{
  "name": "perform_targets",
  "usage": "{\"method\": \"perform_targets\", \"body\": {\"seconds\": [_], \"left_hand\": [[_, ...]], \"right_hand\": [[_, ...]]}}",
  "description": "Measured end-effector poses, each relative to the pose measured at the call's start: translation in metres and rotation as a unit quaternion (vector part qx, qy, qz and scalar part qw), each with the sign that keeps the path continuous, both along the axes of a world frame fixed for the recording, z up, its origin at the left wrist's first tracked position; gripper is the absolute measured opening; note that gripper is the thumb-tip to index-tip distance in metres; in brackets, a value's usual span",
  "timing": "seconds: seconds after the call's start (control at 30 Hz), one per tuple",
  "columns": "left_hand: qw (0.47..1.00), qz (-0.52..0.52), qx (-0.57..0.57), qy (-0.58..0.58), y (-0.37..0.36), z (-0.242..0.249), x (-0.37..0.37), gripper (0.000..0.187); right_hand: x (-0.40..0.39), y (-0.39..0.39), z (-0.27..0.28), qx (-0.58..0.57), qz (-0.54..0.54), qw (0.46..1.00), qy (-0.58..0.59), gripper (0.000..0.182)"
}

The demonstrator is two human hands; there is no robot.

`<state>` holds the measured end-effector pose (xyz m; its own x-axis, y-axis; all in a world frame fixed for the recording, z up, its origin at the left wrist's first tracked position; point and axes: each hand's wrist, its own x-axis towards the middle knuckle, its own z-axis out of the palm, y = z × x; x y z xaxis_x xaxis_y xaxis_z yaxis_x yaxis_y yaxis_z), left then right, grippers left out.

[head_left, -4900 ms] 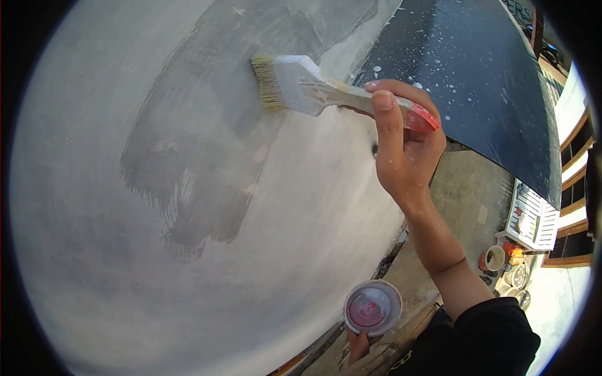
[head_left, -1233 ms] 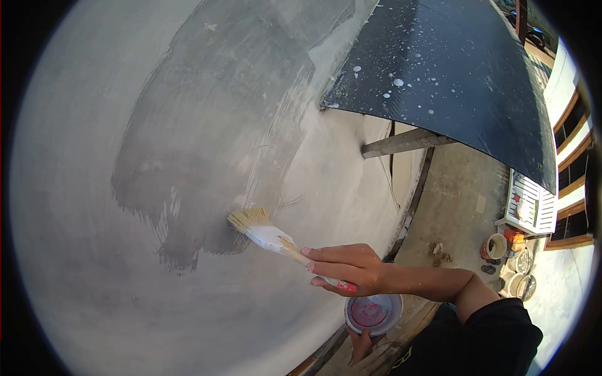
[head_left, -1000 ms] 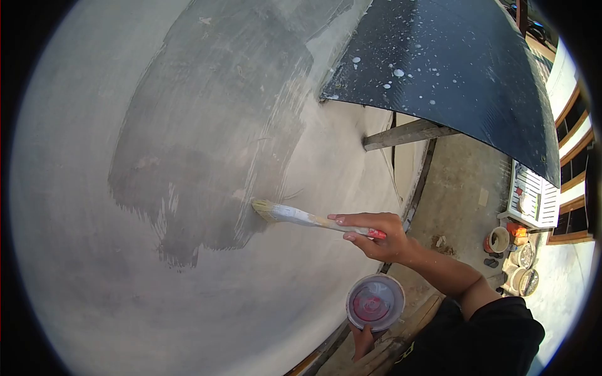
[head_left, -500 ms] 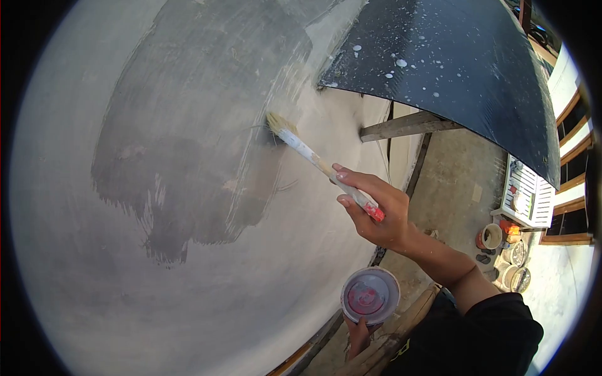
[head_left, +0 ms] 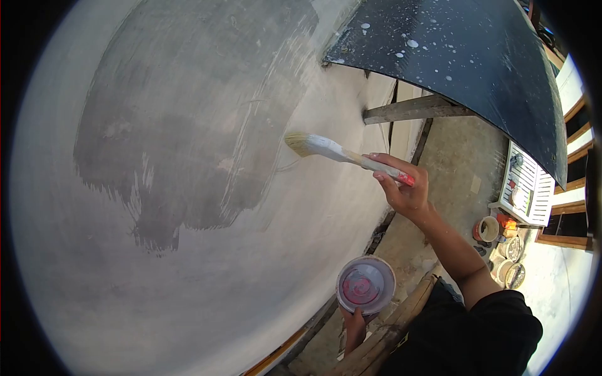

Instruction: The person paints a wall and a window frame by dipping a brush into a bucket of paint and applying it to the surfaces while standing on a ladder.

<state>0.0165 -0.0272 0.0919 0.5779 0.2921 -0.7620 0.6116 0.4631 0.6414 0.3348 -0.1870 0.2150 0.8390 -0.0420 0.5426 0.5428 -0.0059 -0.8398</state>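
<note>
A paintbrush [head_left: 342,152] is gripped by its handle in the right hand [head_left: 404,191], right of centre; bristles are laid against the pale wall [head_left: 188,282], just right of the darker wet patch [head_left: 188,125]. A small paint cup [head_left: 365,285] is clasped from below in the left hand [head_left: 352,327], lower centre. A paint-spattered dark panel [head_left: 464,69] is seen upper right.

- The right hand [head_left: 404,191] has swung the paintbrush [head_left: 342,152] lower and flatter than half a second ago.
- Its bristles now sit right of the wet grey patch [head_left: 188,119], over the pale wall.
</note>
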Motion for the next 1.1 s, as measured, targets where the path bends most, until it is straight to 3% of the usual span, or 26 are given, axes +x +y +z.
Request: {"method": "perform_targets", "body": {"seconds": [0.13, 0.23, 0.33, 0.5, 0.6, 0.7, 0.83, 1.0, 1.1], "left_hand": [[1.0, -0.014, 0.011, -0.003, -0.002, -0.001, 0.003, 0.071], [1.0, -0.013, 0.009, 0.007, -0.004, 0.005, 0.01, 0.072], [1.0, -0.01, -0.001, 0.012, -0.006, 0.006, 0.011, 0.074], [1.0, -0.028, -0.009, -0.005, -0.003, -0.006, 0.009, 0.08], [1.0, -0.028, -0.007, -0.013, -0.001, -0.01, 0.004, 0.08], [1.0, -0.021, 0.001, -0.014, 0.0, -0.009, 0.005, 0.079], [1.0, 0.001, 0.004, -0.001, 0.001, -0.004, 0.004, 0.078], [1.0, -0.002, 0.017, -0.003, -0.003, -0.004, 0.007, 0.078], [1.0, -0.011, 0.018, -0.001, -0.002, -0.002, 0.007, 0.077]], "right_hand": [[0.038, -0.005, -0.012, 0.064, -0.149, 0.986, 0.038, 0.025], [0.02, 0.013, -0.002, 0.036, -0.139, 0.989, 0.021, 0.026], [-0.026, 0.036, 0.002, -0.019, -0.075, 0.997, -0.03, 0.035], [-0.09, 0.059, 0.004, 0.003, 0.1, 0.99, -0.101, 0.047], [-0.092, 0.065, -0.004, 0.03, 0.197, 0.973, -0.116, 0.046], [-0.054, 0.049, -0.01, 0.008, 0.202, 0.971, -0.129, 0.044], [-0.005, 0.003, 0.002, -0.049, 0.068, 0.994, -0.069, 0.033], [0.039, -0.016, -0.001, 0.049, -0.098, 0.992, 0.059, 0.026], [0.024, 0.003, 0.002, 0.054, -0.133, 0.99, 0.017, 0.026]]}}
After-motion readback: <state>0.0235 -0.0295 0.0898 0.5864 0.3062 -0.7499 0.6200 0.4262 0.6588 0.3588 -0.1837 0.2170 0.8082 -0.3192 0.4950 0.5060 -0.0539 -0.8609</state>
